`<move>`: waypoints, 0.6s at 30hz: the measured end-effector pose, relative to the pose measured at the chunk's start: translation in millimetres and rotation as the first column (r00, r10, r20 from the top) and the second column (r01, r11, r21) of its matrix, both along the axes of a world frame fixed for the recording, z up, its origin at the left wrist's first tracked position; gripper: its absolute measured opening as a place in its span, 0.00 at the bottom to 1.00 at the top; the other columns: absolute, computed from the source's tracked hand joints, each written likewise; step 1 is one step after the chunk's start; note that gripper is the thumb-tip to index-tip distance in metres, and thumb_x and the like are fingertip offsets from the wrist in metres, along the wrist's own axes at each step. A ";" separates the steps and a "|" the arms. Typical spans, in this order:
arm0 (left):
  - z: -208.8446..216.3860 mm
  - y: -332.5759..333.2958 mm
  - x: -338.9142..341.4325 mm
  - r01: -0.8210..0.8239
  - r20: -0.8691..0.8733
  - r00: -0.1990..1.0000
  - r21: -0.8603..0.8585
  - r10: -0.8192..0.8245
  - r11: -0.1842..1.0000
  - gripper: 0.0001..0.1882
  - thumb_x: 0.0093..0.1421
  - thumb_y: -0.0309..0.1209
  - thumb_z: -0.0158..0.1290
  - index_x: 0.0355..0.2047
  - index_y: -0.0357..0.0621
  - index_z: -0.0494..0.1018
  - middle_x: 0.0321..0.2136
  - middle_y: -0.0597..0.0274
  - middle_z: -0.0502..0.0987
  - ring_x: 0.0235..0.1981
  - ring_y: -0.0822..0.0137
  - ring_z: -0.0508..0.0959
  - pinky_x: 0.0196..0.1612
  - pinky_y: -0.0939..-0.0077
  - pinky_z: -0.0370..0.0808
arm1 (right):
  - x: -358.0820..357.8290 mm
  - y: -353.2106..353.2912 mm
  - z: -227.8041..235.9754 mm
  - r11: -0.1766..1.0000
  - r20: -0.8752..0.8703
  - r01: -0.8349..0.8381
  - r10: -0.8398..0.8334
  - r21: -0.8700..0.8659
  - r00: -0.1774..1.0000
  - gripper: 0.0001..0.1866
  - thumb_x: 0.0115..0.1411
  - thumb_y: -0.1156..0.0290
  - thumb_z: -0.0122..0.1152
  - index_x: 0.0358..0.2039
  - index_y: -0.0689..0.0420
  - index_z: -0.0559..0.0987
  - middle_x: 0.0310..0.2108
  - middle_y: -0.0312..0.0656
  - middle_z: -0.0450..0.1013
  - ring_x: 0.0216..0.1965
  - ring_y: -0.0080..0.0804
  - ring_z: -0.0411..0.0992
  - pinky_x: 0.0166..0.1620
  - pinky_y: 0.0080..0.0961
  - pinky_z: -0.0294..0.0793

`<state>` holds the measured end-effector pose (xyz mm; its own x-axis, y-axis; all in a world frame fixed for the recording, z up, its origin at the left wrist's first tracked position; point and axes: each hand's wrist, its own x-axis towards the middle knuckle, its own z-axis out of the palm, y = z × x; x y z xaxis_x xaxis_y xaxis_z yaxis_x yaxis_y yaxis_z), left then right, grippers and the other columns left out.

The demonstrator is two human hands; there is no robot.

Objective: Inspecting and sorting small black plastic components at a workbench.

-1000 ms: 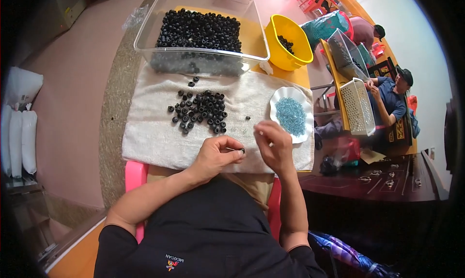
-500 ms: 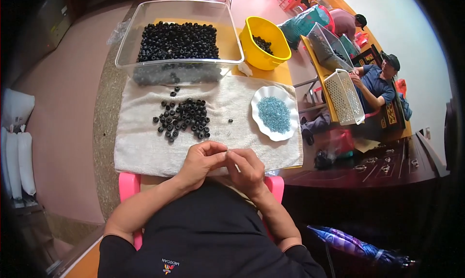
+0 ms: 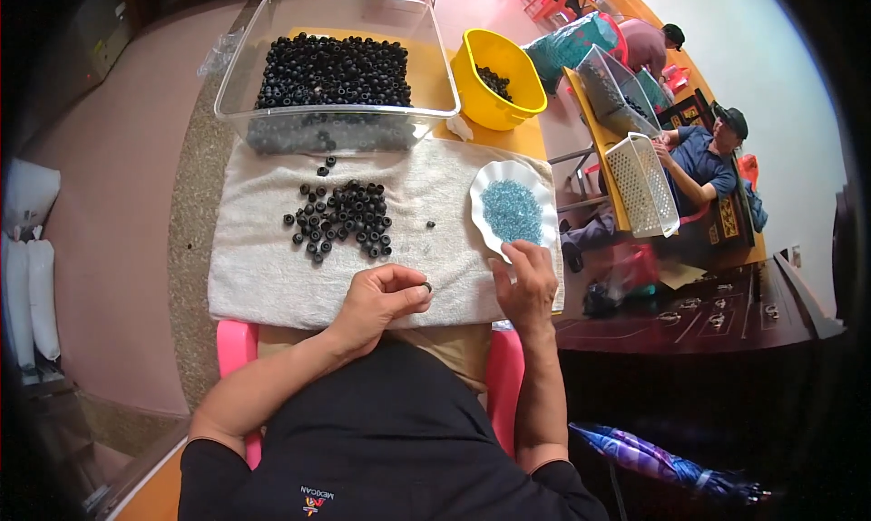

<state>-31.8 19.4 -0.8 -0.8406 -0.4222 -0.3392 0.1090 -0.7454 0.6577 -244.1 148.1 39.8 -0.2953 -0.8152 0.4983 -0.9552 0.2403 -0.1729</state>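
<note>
My left hand [image 3: 379,305] is closed in a pinch near the front edge of the white towel [image 3: 259,290]. Between its thumb and fingertips is a small black ring-shaped piece [image 3: 427,286], mostly covered by the fingers. My right hand [image 3: 528,287] reaches over the near rim of a white scalloped dish [image 3: 481,187], thumb and fingers apart. Small clear blue pieces [image 3: 511,210] fill the dish, and the fingertips are at their near edge. Left of centre on the towel lies a loose pile of round black pieces with holes [image 3: 349,214]. One tiny dark piece [image 3: 430,224] lies alone between pile and dish.
Behind the towel stands a large clear bin [image 3: 435,77] of black pieces, beside a yellow tub [image 3: 494,113] with more. A pink chair [image 3: 238,344] is below the table's front. At right, a person [image 3: 703,163] sits by a white basket [image 3: 640,190]; a folded umbrella [image 3: 662,462] lies lower right.
My right hand has left my left hand and moved right and forward to the dish, its fingers spreading. The left hand stays in place, and the black piece in its pinch now shows.
</note>
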 end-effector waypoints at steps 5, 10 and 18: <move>-1.4 0.6 -0.4 0.007 -0.014 1.000 0.006 -0.007 1.000 0.07 0.61 0.22 0.56 0.40 0.36 0.74 0.36 0.59 0.79 0.38 0.69 0.81 0.45 0.74 0.81 | -19.4 4.8 -5.8 0.987 -0.049 0.067 -0.060 0.147 0.997 0.20 0.46 0.73 0.70 0.42 0.58 0.78 0.41 0.44 0.74 0.44 0.46 0.70 0.47 0.38 0.70; -1.6 0.6 -0.3 0.017 0.001 1.000 0.005 -0.017 1.000 0.07 0.61 0.22 0.56 0.40 0.36 0.75 0.36 0.59 0.79 0.38 0.69 0.81 0.45 0.74 0.81 | -19.7 1.7 -9.6 0.988 -0.019 0.047 -0.045 0.146 0.999 0.19 0.46 0.75 0.69 0.41 0.58 0.78 0.40 0.44 0.74 0.42 0.45 0.71 0.45 0.37 0.71; -1.7 0.4 -1.1 0.021 0.004 1.000 -0.009 -0.021 1.000 0.07 0.61 0.22 0.56 0.40 0.36 0.75 0.35 0.58 0.79 0.38 0.69 0.81 0.45 0.74 0.81 | -20.1 0.9 -10.5 0.991 -0.031 0.048 -0.044 0.122 0.999 0.16 0.48 0.73 0.68 0.39 0.57 0.79 0.38 0.44 0.74 0.41 0.45 0.71 0.43 0.37 0.72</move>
<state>-32.9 19.8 -2.5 -0.8483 -0.4071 -0.3385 0.0907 -0.7416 0.6647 -264.2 149.0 29.2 -0.3214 -0.8566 0.4036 -0.9466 0.3020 -0.1128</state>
